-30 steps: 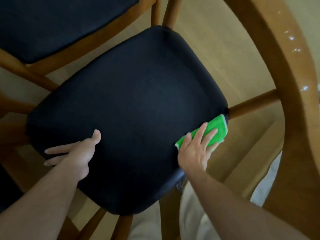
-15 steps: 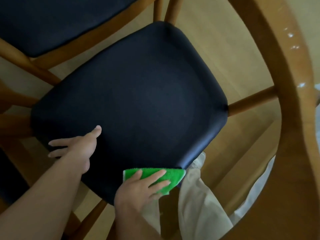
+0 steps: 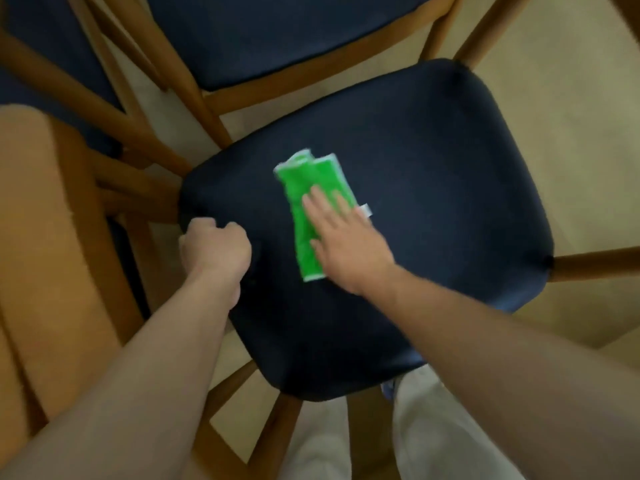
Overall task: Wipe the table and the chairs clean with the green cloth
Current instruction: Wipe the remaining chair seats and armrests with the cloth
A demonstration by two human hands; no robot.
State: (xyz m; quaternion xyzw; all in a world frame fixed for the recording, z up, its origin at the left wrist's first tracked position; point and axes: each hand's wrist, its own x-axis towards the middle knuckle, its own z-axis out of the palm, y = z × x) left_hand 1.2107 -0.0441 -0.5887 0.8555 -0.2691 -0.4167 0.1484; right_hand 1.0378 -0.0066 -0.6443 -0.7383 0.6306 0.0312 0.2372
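Observation:
A wooden chair with a dark padded seat (image 3: 433,174) fills the middle of the head view. The green cloth (image 3: 306,188) lies folded and flat on the seat, left of its centre. My right hand (image 3: 343,244) presses down on the cloth with straight, spread fingers. At the seat's left corner my left hand (image 3: 214,247) has its fingers curled over the edge and grips the seat. The picture is blurred.
A second dark-seated chair (image 3: 277,32) stands just behind, its wooden legs close to the first. A broad orange-brown wooden surface (image 3: 45,237) rises at the left. Pale floor (image 3: 571,116) shows at the right. My light trousers (image 3: 433,438) are below the seat.
My right hand slid the cloth from the seat's right corner along the near edge, then up onto the middle of the seat. My left hand went from resting flat to gripping the left corner.

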